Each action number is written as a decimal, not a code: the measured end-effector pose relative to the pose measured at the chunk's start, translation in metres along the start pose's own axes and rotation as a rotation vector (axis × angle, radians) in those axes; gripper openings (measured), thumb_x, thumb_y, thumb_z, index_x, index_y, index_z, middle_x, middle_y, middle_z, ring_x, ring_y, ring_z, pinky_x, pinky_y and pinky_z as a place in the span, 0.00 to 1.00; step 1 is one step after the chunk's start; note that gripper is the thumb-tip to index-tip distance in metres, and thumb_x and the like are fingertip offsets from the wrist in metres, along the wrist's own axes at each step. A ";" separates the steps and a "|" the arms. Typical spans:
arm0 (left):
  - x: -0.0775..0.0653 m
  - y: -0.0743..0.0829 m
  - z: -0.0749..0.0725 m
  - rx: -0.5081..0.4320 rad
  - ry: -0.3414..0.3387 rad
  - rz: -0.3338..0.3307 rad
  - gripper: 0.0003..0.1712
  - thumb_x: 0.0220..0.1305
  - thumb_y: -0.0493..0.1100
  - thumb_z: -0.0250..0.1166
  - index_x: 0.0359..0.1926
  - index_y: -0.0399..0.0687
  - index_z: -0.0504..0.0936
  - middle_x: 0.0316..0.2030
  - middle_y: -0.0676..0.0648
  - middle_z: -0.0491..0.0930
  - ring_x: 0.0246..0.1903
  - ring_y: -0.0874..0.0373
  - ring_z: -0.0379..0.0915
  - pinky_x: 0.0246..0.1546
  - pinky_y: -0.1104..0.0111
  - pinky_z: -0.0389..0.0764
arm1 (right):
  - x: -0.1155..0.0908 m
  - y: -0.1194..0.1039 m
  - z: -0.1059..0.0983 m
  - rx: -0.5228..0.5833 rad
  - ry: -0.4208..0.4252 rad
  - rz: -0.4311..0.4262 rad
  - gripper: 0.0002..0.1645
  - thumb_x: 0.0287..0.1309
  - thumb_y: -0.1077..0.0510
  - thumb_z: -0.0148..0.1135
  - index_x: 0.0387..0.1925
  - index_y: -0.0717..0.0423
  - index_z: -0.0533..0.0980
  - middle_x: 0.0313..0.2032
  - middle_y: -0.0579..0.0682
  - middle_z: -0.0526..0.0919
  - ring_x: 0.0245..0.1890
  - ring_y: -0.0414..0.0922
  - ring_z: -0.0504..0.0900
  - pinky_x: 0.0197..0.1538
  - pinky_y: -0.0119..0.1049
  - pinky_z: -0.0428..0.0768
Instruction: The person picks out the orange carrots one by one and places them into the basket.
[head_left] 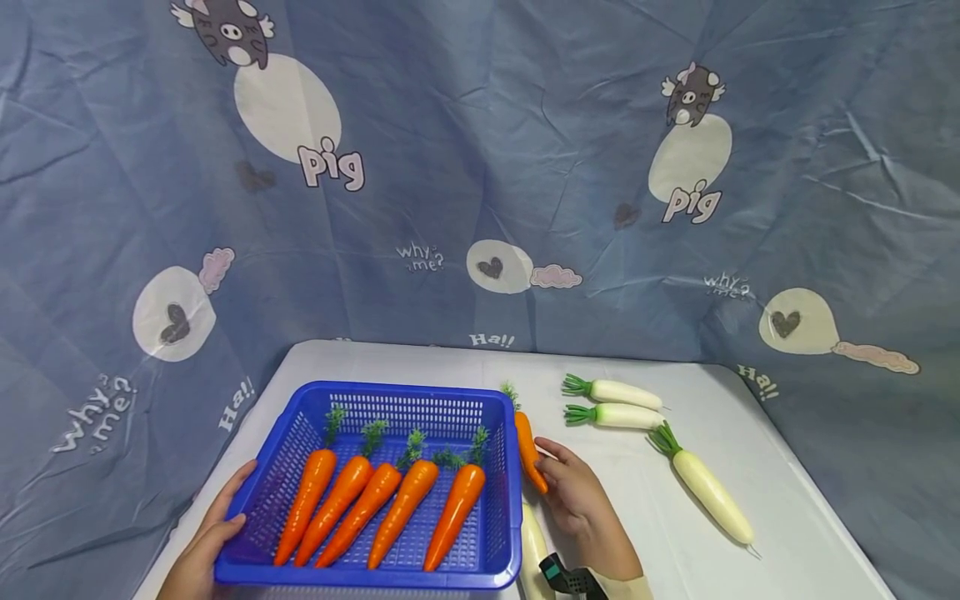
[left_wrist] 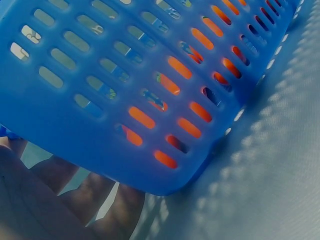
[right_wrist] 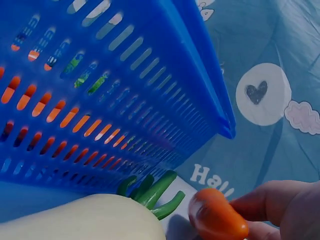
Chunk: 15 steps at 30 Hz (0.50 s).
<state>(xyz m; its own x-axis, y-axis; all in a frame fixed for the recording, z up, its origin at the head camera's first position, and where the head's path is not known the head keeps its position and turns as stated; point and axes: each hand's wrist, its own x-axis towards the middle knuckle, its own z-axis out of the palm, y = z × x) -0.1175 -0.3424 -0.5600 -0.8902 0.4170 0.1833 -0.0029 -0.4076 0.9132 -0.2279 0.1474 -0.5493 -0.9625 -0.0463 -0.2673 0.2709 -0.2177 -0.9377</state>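
Note:
A blue plastic basket [head_left: 367, 577] with slotted walls holds several orange carrots [head_left: 403, 515] with green tops, lying side by side. My left hand [head_left: 202, 546] grips the basket's left side at the rim, and its fingers [left_wrist: 117, 210] show beside the blue wall in the left wrist view. Just outside the right wall, my right hand [head_left: 581, 496] pinches another carrot [head_left: 528, 454] near its lower end. A white radish [head_left: 534, 554] lies between the basket and my right wrist. Its green leaves [right_wrist: 155, 192] show in the right wrist view.
Two white radishes [head_left: 622, 393] lie together at the back right of the white table [head_left: 645, 517]. A third radish [head_left: 712, 496] slants toward the right edge. Blue printed cloth [head_left: 480, 167] hangs behind the table and along its sides.

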 end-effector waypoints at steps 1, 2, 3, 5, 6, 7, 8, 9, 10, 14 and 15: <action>0.000 0.000 0.000 0.022 0.015 -0.003 0.37 0.83 0.35 0.27 0.83 0.75 0.40 0.69 0.75 0.66 0.65 0.73 0.70 0.59 0.68 0.78 | 0.000 0.000 0.000 0.012 0.002 -0.008 0.32 0.69 0.66 0.56 0.72 0.69 0.66 0.51 0.55 0.81 0.44 0.41 0.83 0.48 0.30 0.82; 0.000 0.000 0.001 0.044 0.030 -0.007 0.37 0.83 0.36 0.27 0.83 0.74 0.40 0.69 0.75 0.66 0.65 0.74 0.69 0.59 0.68 0.79 | 0.001 0.000 0.000 0.034 0.008 -0.010 0.32 0.69 0.66 0.55 0.72 0.68 0.66 0.52 0.55 0.81 0.44 0.41 0.83 0.48 0.30 0.82; -0.001 -0.001 0.001 0.069 0.044 -0.009 0.37 0.83 0.36 0.28 0.84 0.73 0.38 0.68 0.76 0.65 0.65 0.74 0.69 0.59 0.69 0.79 | 0.002 -0.001 0.000 0.056 0.010 -0.012 0.31 0.70 0.66 0.55 0.72 0.68 0.66 0.52 0.55 0.81 0.44 0.40 0.83 0.48 0.29 0.83; -0.001 -0.002 0.001 0.112 0.073 -0.015 0.37 0.83 0.37 0.29 0.84 0.71 0.36 0.68 0.76 0.64 0.64 0.75 0.69 0.58 0.69 0.79 | 0.002 -0.001 -0.001 0.089 0.011 -0.019 0.32 0.70 0.66 0.55 0.73 0.68 0.66 0.53 0.55 0.81 0.45 0.40 0.84 0.46 0.29 0.83; -0.001 -0.002 0.001 0.127 0.085 -0.019 0.37 0.83 0.37 0.29 0.84 0.71 0.36 0.68 0.76 0.64 0.64 0.76 0.69 0.57 0.69 0.79 | 0.003 -0.002 -0.001 0.103 0.009 -0.019 0.32 0.70 0.66 0.55 0.73 0.68 0.65 0.54 0.55 0.81 0.45 0.40 0.84 0.46 0.28 0.83; -0.001 -0.002 0.001 0.138 0.095 -0.022 0.37 0.83 0.37 0.29 0.84 0.71 0.36 0.68 0.76 0.64 0.64 0.76 0.69 0.57 0.69 0.80 | 0.002 -0.002 -0.001 0.110 0.007 -0.021 0.32 0.70 0.66 0.55 0.73 0.67 0.66 0.54 0.55 0.80 0.45 0.40 0.84 0.45 0.28 0.83; -0.001 -0.003 0.001 0.142 0.100 -0.025 0.37 0.83 0.37 0.29 0.84 0.71 0.35 0.68 0.76 0.64 0.64 0.76 0.69 0.57 0.68 0.80 | 0.002 -0.003 0.000 0.119 0.006 -0.019 0.32 0.70 0.66 0.55 0.73 0.67 0.66 0.55 0.55 0.80 0.45 0.40 0.85 0.44 0.28 0.82; -0.001 -0.003 0.000 0.143 0.105 -0.029 0.37 0.83 0.38 0.29 0.84 0.71 0.35 0.67 0.77 0.64 0.63 0.76 0.70 0.57 0.68 0.80 | 0.001 -0.003 0.000 0.113 0.001 -0.024 0.32 0.70 0.66 0.55 0.73 0.67 0.66 0.56 0.55 0.79 0.46 0.40 0.84 0.44 0.28 0.82; -0.002 -0.003 0.000 0.144 0.109 -0.033 0.37 0.83 0.38 0.29 0.84 0.71 0.35 0.67 0.77 0.64 0.63 0.76 0.70 0.56 0.68 0.80 | 0.001 -0.004 0.001 0.108 -0.001 -0.029 0.31 0.71 0.66 0.54 0.73 0.67 0.66 0.56 0.55 0.79 0.46 0.40 0.84 0.44 0.28 0.82; -0.002 -0.002 0.000 0.140 0.111 -0.045 0.37 0.84 0.38 0.29 0.84 0.72 0.35 0.67 0.77 0.63 0.63 0.76 0.70 0.56 0.68 0.80 | -0.003 -0.006 0.004 0.071 -0.001 -0.061 0.30 0.71 0.66 0.54 0.73 0.67 0.66 0.58 0.58 0.77 0.47 0.41 0.83 0.47 0.28 0.81; -0.002 -0.002 0.000 0.136 0.107 -0.045 0.37 0.84 0.38 0.29 0.84 0.72 0.35 0.67 0.77 0.63 0.63 0.76 0.70 0.56 0.68 0.80 | -0.004 -0.006 0.005 0.063 -0.001 -0.068 0.30 0.72 0.65 0.54 0.73 0.67 0.66 0.59 0.58 0.77 0.48 0.41 0.83 0.48 0.28 0.81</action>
<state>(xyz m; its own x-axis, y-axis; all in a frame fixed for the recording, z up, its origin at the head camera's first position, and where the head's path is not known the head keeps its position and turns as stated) -0.1156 -0.3420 -0.5621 -0.9341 0.3404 0.1078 0.0111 -0.2739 0.9617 -0.2255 0.1444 -0.5411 -0.9786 -0.0306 -0.2035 0.2038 -0.2813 -0.9377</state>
